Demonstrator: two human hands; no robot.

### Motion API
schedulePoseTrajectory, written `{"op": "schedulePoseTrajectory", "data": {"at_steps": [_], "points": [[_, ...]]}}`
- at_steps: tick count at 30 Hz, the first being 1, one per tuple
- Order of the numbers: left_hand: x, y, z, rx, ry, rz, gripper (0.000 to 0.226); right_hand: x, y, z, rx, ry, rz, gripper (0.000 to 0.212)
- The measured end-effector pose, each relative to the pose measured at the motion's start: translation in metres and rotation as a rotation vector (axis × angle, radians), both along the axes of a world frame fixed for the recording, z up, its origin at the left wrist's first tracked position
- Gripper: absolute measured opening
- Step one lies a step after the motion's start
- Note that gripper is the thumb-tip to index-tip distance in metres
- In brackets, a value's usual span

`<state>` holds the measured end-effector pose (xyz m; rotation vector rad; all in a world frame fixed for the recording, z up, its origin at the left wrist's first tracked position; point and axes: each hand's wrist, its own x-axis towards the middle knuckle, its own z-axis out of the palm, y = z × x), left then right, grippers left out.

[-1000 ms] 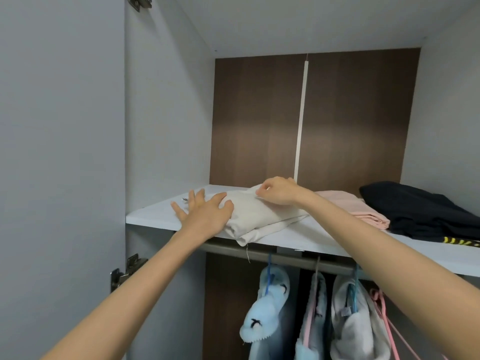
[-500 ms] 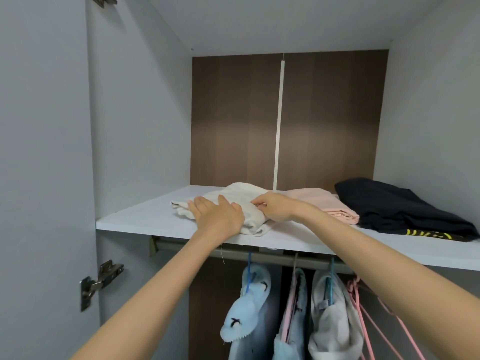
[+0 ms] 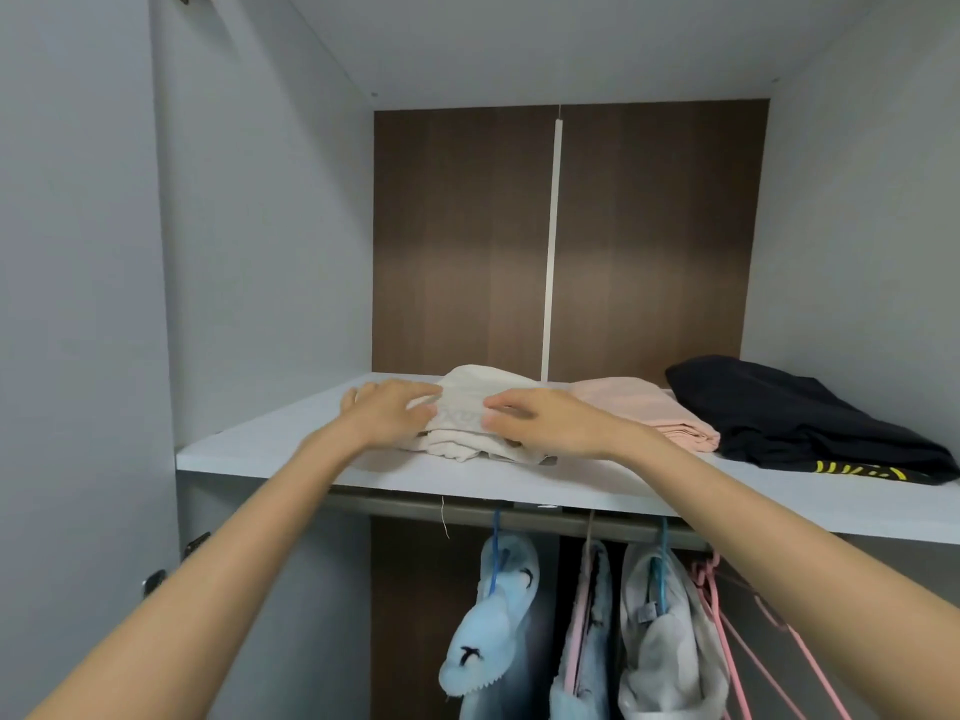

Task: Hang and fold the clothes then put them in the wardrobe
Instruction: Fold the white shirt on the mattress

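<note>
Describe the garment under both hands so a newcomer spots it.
Start at the white wardrobe shelf above the hanging rail. Three folded garments lie along it; take the leftmost, the cream folded cloth under the left hand and right hand. Its neighbours are a pink folded garment and, farthest right, a black garment with yellow marks.

body | two bare forearms [image 3: 249, 537] | left grip [image 3: 387, 415] bare | right grip [image 3: 540, 423] bare

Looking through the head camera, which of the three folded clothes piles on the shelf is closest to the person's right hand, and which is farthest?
From the right hand:
1. Cream garment, touching it, leftmost.
2. Pink garment, just to its right.
3. Black garment, farthest right.
</note>
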<state>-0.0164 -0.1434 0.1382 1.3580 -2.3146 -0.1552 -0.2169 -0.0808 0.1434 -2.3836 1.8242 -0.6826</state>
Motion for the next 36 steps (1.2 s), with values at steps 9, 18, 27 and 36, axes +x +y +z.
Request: {"op": "schedulePoseTrajectory", "data": {"at_steps": [9, 18, 27, 36], "points": [[0.004, -0.019, -0.004, 0.195, -0.245, -0.221, 0.059, -0.005, -0.007, -0.003, 0.113, 0.422, -0.067, 0.054], [-0.045, -0.035, -0.016, 0.133, -0.05, -0.127, 0.053, -0.034, -0.031, -0.009, 0.104, 0.391, -0.181, 0.053], [-0.061, -0.037, -0.022, 0.113, 0.033, -0.107, 0.051, -0.043, -0.03, -0.014, 0.057, 0.434, -0.241, 0.052], [-0.047, -0.001, -0.013, 0.038, 0.119, -0.065, 0.049, -0.044, 0.005, -0.004, 0.012, 0.264, -0.236, 0.052]]}}
